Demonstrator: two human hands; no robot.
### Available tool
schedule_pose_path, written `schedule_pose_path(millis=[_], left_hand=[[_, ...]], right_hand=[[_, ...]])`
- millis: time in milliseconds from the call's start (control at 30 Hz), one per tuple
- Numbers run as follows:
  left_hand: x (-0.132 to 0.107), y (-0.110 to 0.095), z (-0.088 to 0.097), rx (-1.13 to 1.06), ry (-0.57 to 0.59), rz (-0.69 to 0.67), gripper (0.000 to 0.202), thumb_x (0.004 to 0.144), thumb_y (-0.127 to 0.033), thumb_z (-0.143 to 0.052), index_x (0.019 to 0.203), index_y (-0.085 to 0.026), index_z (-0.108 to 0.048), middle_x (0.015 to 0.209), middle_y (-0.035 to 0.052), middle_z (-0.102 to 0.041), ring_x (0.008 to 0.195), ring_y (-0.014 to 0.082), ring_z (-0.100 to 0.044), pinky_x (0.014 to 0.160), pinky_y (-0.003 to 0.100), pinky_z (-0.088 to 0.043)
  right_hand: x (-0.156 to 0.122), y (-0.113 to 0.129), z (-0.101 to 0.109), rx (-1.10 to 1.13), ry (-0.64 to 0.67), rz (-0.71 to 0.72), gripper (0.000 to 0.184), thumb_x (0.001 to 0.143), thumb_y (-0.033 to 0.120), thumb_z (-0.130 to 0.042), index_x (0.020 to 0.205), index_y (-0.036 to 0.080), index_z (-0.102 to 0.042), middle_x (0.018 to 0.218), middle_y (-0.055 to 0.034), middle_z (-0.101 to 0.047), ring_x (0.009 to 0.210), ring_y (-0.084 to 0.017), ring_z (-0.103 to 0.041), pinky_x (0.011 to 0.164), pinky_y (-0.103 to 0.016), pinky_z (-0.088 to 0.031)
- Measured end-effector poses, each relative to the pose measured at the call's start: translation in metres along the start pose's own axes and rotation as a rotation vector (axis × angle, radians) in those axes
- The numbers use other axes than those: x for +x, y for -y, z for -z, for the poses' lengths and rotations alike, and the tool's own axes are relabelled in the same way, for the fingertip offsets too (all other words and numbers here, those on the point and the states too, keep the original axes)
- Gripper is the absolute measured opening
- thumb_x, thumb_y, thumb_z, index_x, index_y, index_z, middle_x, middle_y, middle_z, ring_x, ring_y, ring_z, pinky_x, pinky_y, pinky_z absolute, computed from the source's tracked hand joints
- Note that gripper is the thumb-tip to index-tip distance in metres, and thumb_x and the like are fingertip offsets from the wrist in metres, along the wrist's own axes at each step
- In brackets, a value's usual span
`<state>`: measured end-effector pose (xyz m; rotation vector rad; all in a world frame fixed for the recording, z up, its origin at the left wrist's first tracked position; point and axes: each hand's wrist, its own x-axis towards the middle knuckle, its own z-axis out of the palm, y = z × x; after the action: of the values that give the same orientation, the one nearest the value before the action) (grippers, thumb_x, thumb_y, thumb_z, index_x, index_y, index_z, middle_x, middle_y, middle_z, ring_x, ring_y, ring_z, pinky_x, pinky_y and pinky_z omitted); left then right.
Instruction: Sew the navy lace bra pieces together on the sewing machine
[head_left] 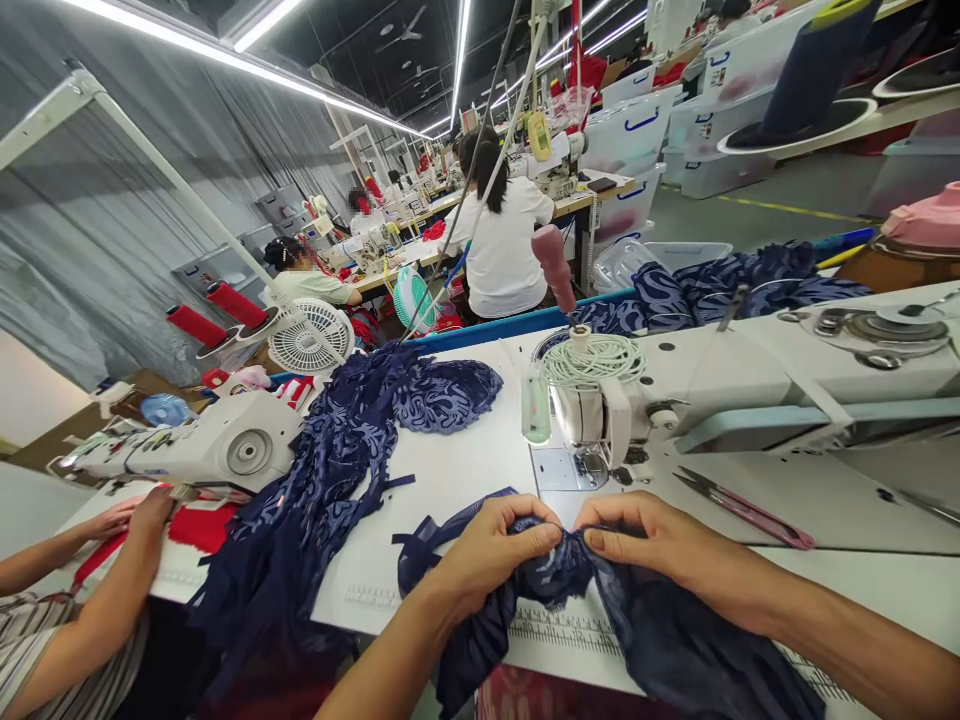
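Note:
Both my hands pinch one piece of navy patterned fabric (555, 585) at the table's front edge, just in front of the sewing machine's needle plate (559, 468). My left hand (491, 555) grips the cloth with curled fingers. My right hand (649, 540) meets it, thumb and fingers pressed on the same fold. The fabric hangs down over the table edge towards me. The white sewing machine (750, 385) stretches to the right.
A long heap of the same navy fabric (337, 470) lies to the left. Pink-handled scissors (742, 508) rest at right. A co-worker's hands (127, 520) work red cloth at a second machine (217, 445) on the left. Other people sit at tables behind.

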<state>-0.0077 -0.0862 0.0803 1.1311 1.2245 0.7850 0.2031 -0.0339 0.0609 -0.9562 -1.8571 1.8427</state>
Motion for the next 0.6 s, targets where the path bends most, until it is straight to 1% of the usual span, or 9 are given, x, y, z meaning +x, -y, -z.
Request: schedule_pose_path(millis=[133,233,300,367,400,433,500,567,600], left_hand=[[0.002,0.002,-0.002,0.068,0.009,-0.009,0.038,0.079,-0.048,-0.073,0.088,-0.012,-0.067,0.075,0.0004,-0.056,0.067,0.0105,-0.044,0.063,0.023,-0.033],[-0.004,-0.008,0.0,0.331,0.023,-0.087,0.02,0.082,-0.033,-0.071,0.092,-0.015,-0.069,0.079,0.0008,-0.062,0.07,0.0123,-0.051,0.065,0.023,-0.038],[-0.014,-0.018,0.005,0.648,-0.076,-0.29,0.008,0.088,-0.024,-0.065,0.092,-0.018,-0.069,0.083,0.0016,-0.064,0.073,0.0138,-0.055,0.067,0.024,-0.04],[-0.028,-0.028,0.011,0.955,-0.285,-0.575,0.012,0.094,-0.018,-0.056,0.092,-0.019,-0.068,0.081,0.0023,-0.062,0.072,0.014,-0.054,0.065,0.024,-0.04],[-0.035,-0.031,0.015,1.042,-0.385,-0.707,0.014,0.095,-0.016,-0.053,0.094,-0.02,-0.067,0.081,0.0024,-0.061,0.07,0.0138,-0.054,0.064,0.024,-0.041],[-0.041,-0.032,0.018,1.072,-0.459,-0.812,0.014,0.096,-0.015,-0.052,0.096,-0.02,-0.066,0.08,0.0024,-0.06,0.07,0.0134,-0.053,0.064,0.024,-0.041],[-0.05,-0.029,0.024,0.997,-0.516,-0.926,0.012,0.095,-0.013,-0.054,0.1,-0.02,-0.064,0.083,0.0023,-0.059,0.073,0.0126,-0.056,0.066,0.022,-0.044],[-0.055,-0.018,0.029,0.857,-0.518,-0.928,0.014,0.094,-0.011,-0.055,0.102,-0.02,-0.062,0.087,0.0022,-0.06,0.078,0.0122,-0.058,0.07,0.021,-0.046],[-0.057,-0.012,0.031,0.795,-0.516,-0.904,0.015,0.093,-0.009,-0.055,0.1,-0.021,-0.062,0.087,0.0018,-0.06,0.079,0.0122,-0.059,0.072,0.021,-0.047]], right_hand=[[0.001,0.001,-0.003,-0.065,-0.024,0.007,0.04,0.087,0.059,-0.056,0.082,0.021,-0.068,0.077,0.0002,-0.058,0.076,-0.017,-0.049,0.067,-0.028,-0.038],[-0.006,0.002,-0.011,-0.307,-0.126,0.135,0.037,0.093,0.05,-0.048,0.081,0.022,-0.067,0.078,-0.002,-0.065,0.075,-0.018,-0.058,0.066,-0.029,-0.046],[-0.018,0.006,-0.02,-0.511,-0.257,0.318,0.028,0.095,0.044,-0.05,0.093,0.024,-0.07,0.088,-0.0037,-0.071,0.082,-0.02,-0.065,0.074,-0.031,-0.052],[-0.032,0.013,-0.03,-0.636,-0.318,0.52,0.025,0.093,0.042,-0.057,0.11,0.029,-0.069,0.098,-0.0034,-0.073,0.088,-0.02,-0.069,0.077,-0.029,-0.056],[-0.037,0.016,-0.035,-0.654,-0.315,0.605,0.026,0.092,0.041,-0.06,0.115,0.031,-0.067,0.099,-0.0025,-0.073,0.088,-0.019,-0.069,0.075,-0.026,-0.057],[-0.04,0.019,-0.04,-0.65,-0.316,0.673,0.025,0.092,0.038,-0.061,0.116,0.032,-0.066,0.097,-0.0017,-0.073,0.085,-0.018,-0.07,0.072,-0.024,-0.057],[-0.036,0.022,-0.047,-0.637,-0.402,0.787,0.022,0.094,0.029,-0.06,0.116,0.03,-0.063,0.095,-0.0022,-0.071,0.083,-0.017,-0.068,0.073,-0.025,-0.056],[-0.02,0.022,-0.052,-0.682,-0.551,0.849,0.03,0.092,0.025,-0.061,0.122,0.028,-0.06,0.108,-0.0063,-0.067,0.097,-0.02,-0.066,0.084,-0.032,-0.055],[-0.01,0.021,-0.054,-0.708,-0.585,0.857,0.036,0.091,0.027,-0.063,0.126,0.027,-0.058,0.116,-0.0081,-0.065,0.105,-0.023,-0.063,0.089,-0.036,-0.054]])
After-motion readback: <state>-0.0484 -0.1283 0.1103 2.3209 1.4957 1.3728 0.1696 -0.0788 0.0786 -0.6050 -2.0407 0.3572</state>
